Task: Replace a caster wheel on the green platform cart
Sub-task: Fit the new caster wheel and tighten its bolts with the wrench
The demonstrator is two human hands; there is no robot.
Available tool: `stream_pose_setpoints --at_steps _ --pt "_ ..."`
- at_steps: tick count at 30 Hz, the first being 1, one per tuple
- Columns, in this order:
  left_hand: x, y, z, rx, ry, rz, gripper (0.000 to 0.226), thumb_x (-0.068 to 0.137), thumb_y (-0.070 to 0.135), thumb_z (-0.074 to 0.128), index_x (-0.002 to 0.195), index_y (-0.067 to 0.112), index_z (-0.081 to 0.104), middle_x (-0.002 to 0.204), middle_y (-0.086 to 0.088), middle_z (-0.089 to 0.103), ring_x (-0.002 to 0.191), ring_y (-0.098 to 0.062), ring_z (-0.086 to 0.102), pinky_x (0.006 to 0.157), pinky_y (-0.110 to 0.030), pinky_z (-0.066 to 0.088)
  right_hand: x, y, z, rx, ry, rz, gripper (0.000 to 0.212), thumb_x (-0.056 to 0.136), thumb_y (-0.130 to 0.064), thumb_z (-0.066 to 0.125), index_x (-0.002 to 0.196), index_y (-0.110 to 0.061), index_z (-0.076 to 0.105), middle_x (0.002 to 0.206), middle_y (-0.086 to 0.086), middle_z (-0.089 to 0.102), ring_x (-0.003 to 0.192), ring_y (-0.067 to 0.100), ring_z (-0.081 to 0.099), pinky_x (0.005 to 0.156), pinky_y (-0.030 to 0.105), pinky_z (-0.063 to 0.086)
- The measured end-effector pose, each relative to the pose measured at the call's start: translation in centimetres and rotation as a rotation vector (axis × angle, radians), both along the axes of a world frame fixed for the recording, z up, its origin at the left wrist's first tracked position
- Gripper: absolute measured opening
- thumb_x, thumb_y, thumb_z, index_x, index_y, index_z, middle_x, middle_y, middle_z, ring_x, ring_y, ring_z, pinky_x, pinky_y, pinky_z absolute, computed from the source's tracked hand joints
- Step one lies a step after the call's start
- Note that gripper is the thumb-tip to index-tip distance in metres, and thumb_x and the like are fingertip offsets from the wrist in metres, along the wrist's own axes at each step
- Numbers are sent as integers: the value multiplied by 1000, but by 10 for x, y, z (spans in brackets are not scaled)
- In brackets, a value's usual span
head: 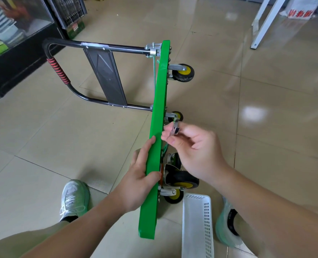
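The right hand [195,146] pinches a small metal tool [175,129] between thumb and fingertips, just right of centre frame, its tip against the underside of the green platform cart [159,101]. The left hand [139,181] clasps the cart's upper edge, thumb over the rim. The cart stands on its side mid-frame, caster wheels [184,72] pointing right, black handle [61,75] lying upper left. A white basket [197,224] sits on the tiled floor [266,108] at lower right.

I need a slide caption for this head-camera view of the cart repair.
Left hand steadies the green platform cart tipped on edge; right hand holds a small metal tool at its underside.
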State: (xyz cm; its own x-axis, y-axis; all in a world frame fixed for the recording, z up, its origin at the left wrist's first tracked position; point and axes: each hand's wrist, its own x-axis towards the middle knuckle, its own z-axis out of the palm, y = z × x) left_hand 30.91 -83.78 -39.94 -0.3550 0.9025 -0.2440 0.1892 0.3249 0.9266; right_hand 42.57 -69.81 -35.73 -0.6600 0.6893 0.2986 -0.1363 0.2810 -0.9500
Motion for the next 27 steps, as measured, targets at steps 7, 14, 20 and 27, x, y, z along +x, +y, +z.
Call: stream_pose_setpoints --at_steps 7,14,20,27 --pt "-1 1 0 -6 0 -9 87 82 32 53 154 58 12 133 19 37 110 15 46 87 -2 37 0 -4 -16 161 -10 -53 18 89 3 66 104 1 74 100 3 74 98 12 74 91 29 57" --pt "-2 0 0 -7 15 -21 87 82 34 53 151 64 10 131 18 39 115 8 47 92 -10 38 -14 5 -13 173 -79 -69 16 89 -6 68 102 -11 77 99 0 77 95 16 74 89 40 60" --pt "-2 0 1 -1 9 -28 86 82 35 54 148 69 10 132 21 38 113 2 49 95 -16 43 -30 33 -4 -27 -307 -156 25 91 -10 71 93 -35 73 90 -13 76 87 4 74 86 24 58" --pt "-3 -2 3 9 8 -38 87 82 34 56 147 71 12 134 18 39 114 -2 52 102 -25 46 -49 64 -19 -511 -442 -215 14 95 -9 68 82 -15 72 83 5 72 75 20 73 70 32 63"
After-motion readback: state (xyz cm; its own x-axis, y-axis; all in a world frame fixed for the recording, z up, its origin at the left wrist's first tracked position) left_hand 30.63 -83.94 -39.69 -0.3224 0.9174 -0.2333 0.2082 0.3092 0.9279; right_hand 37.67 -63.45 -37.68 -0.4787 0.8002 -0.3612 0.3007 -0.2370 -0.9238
